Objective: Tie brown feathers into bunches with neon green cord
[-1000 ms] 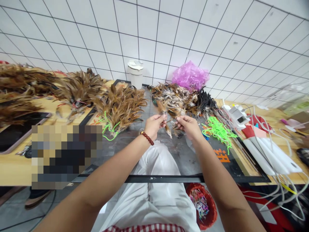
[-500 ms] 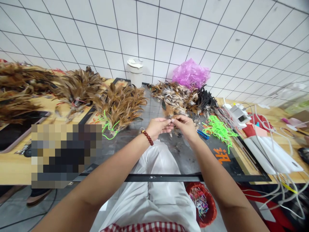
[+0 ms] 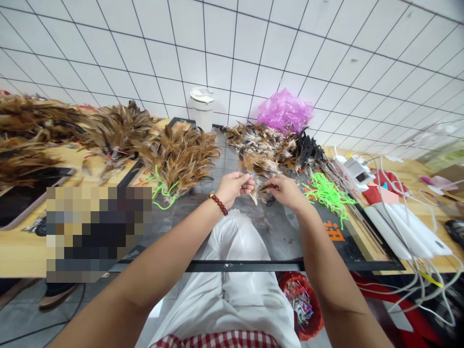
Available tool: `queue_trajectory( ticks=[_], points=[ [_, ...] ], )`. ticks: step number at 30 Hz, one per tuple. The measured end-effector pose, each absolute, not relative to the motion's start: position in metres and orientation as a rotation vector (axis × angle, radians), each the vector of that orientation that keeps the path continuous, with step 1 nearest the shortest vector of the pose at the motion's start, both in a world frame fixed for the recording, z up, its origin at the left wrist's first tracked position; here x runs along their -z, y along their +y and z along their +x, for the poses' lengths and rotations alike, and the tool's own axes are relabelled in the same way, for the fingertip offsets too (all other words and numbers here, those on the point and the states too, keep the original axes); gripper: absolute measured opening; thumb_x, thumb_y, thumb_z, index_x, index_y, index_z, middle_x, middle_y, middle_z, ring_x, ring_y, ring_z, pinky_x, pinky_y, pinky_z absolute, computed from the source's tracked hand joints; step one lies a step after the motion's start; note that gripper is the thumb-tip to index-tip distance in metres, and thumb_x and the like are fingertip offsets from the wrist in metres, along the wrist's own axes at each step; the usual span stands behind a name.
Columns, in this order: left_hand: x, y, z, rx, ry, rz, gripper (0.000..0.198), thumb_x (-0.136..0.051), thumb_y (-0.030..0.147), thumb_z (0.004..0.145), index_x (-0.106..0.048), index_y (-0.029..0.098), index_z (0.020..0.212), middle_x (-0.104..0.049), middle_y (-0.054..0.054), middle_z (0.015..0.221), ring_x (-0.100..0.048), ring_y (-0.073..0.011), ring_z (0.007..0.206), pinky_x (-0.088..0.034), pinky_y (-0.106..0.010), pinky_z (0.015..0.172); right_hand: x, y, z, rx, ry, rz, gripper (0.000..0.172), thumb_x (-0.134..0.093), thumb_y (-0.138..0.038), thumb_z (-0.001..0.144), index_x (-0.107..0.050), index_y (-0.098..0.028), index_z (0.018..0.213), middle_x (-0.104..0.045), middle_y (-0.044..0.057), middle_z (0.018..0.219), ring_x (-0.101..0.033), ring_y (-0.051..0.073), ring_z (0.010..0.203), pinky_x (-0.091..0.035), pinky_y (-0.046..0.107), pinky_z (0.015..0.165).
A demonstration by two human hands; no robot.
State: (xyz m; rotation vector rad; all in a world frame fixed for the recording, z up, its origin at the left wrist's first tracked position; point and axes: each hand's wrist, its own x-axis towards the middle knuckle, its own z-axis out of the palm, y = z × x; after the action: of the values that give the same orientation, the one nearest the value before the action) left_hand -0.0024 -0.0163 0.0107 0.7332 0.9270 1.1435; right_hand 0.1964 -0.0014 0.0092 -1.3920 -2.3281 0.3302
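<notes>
My left hand (image 3: 235,186), with a red bead bracelet on the wrist, is closed on a small bunch of brown feathers (image 3: 253,166) that fan upward. My right hand (image 3: 284,189) is a little to the right, its fingers pinched on another feather (image 3: 256,194) hanging between the two hands. Both hands hover over a dark glass mat (image 3: 275,232) on the wooden table. A loose heap of brown and grey feathers (image 3: 264,140) lies just beyond the hands.
Tied brown feather bundles (image 3: 177,154) with green cord lie at left. A white cup (image 3: 202,108), a pink plastic bag (image 3: 285,110), black feathers (image 3: 308,150), green cords (image 3: 328,193), white cables and a charger (image 3: 357,169) lie around. A red bin (image 3: 302,304) stands below the table.
The hands met half a second ago and have drawn slightly apart. The feather bunch in my left hand now stands higher, and a feather hangs between the hands.
</notes>
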Motion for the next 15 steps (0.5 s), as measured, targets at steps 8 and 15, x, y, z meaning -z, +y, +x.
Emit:
queue_trajectory(
  ticks=[8, 15],
  points=[
    [-0.011, -0.017, -0.002, -1.160, 0.854, 0.735, 0.011, -0.066, 0.020, 0.078, -0.061, 0.010, 0.077, -0.068, -0.006, 0.071, -0.061, -0.0086, 0.056, -0.048, -0.021, 0.054, -0.007, -0.003, 0.179, -0.133, -2.242, -1.318, 0.016, -0.047, -0.018, 0.083, -0.063, -0.019, 0.084, -0.062, 0.008, 0.087, -0.055, 0.021, 0.087, -0.042, 0.032, 0.079],
    [-0.013, -0.018, 0.000, -1.229, 0.861, 0.661, 0.011, -0.066, 0.019, 0.079, -0.060, 0.010, 0.077, -0.068, -0.006, 0.073, -0.061, -0.0082, 0.058, -0.049, -0.021, 0.057, -0.010, -0.004, 0.173, -0.454, -1.747, -1.174, 0.009, -0.050, -0.027, 0.085, -0.058, -0.022, 0.084, -0.065, 0.002, 0.080, -0.057, 0.016, 0.075, -0.043, 0.029, 0.073]
  ],
)
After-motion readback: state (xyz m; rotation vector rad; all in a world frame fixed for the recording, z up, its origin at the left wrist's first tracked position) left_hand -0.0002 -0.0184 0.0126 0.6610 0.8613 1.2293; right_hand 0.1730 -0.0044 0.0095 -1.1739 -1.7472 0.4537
